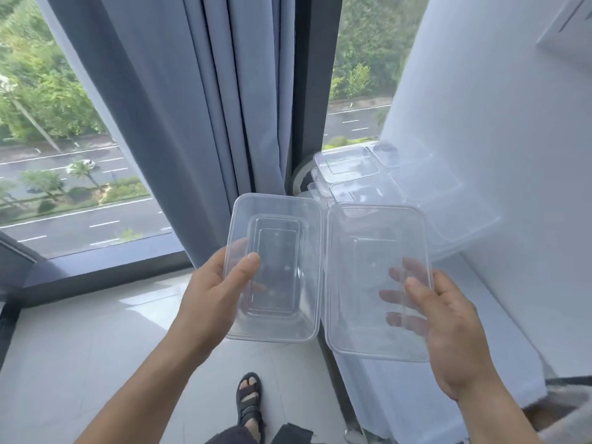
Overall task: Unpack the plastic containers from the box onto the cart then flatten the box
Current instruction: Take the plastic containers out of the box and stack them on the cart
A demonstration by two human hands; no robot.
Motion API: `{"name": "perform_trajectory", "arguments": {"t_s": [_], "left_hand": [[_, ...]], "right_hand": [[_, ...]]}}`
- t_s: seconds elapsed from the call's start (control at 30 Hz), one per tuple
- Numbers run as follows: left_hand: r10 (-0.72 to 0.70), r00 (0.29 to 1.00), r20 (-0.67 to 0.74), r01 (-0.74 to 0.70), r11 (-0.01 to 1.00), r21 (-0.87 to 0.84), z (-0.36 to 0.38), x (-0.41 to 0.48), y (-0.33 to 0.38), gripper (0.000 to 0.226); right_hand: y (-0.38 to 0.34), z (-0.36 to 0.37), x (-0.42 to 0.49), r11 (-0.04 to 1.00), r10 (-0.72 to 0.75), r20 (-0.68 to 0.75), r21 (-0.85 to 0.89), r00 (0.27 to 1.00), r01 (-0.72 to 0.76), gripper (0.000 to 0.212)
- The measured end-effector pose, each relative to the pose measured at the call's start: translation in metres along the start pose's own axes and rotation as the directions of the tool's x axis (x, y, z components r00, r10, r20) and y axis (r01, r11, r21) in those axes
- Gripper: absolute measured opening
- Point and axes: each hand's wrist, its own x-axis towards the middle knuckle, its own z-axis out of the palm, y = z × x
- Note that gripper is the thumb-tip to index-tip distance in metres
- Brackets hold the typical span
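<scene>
Two clear containers are held in the lower centre of the frame, side by side, open sides facing the camera, long edges nearly touching.

Left hand (217, 290): grips the left container (275, 251) at its lower left edge. The thumb (246, 267) is curled over the rim and presses on the inner wall; the other fingers lie behind the plastic and show only faintly. Most of the container extends up and to the right of the grip, over the floor (96, 331).

Right hand (448, 322): grips the right container (368, 267) at its right edge. The thumb (419, 290) lies over the rim; the fingers (403, 270) are spread underneath and are visible through the base. The container extends up and to the left of the grip, and it sits over the left edge of the cart (499, 331).

Other containers (346, 163): several more clear ones rest on the cart at upper centre right, beyond the two held ones. Some are stacked or overlapping; the count cannot be told because of blur.

Surroundings: a blue-grey curtain (198, 107) hangs at upper centre, in front of a window (57, 123) that fills the upper left. A foot in a dark sandal (248, 402) stands on the floor at bottom centre.
</scene>
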Motion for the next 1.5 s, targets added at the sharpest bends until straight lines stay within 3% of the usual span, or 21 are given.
{"name": "perform_trajectory", "arguments": {"t_s": [0.07, 0.23, 0.47, 0.7, 0.83, 1.17, 1.5], "left_hand": [[-0.001, 0.999, 0.052, 0.0, 1.0, 0.02, -0.007, 0.033, 0.005, 0.028], [-0.045, 0.986, 0.158, 0.033, 0.996, 0.078, -0.005, 0.101, 0.013, 0.018], [-0.094, 0.939, 0.332, 0.022, 0.977, 0.214, 0.046, 0.17, 0.02, 0.013], [-0.069, 0.9, 0.431, -0.054, 0.962, 0.268, 0.113, 0.219, 0.034, 0.019], [-0.113, 0.883, 0.455, -0.035, 0.952, 0.305, 0.14, 0.237, 0.04, 0.057], [-0.133, 0.858, 0.497, -0.054, 0.937, 0.344, 0.169, 0.286, 0.045, 0.046], [-0.155, 0.691, 0.706, -0.162, 0.919, 0.361, 0.193, 0.355, 0.041, 0.04]], "right_hand": [[0.002, 0.013, 0.013, 1.0, 0.009, -0.061, 0.006, 0.998, -0.008, 0.023], [0.004, 0.031, 0.033, 0.999, 0.039, -0.222, 0.046, 0.974, -0.029, 0.024], [0.016, 0.015, 0.057, 0.99, 0.112, -0.429, 0.127, 0.896, -0.063, 0.018], [0.019, -0.01, 0.094, 0.985, 0.131, -0.492, 0.165, 0.86, -0.056, 0.016], [0.02, -0.025, 0.106, 0.985, 0.134, -0.518, 0.166, 0.845, -0.055, 0.017], [0.033, -0.015, 0.13, 0.978, 0.2, -0.602, 0.171, 0.773, -0.12, 0.017], [0.055, 0.031, 0.159, 0.957, 0.288, -0.78, 0.256, 0.555, -0.138, 0.013]]}}
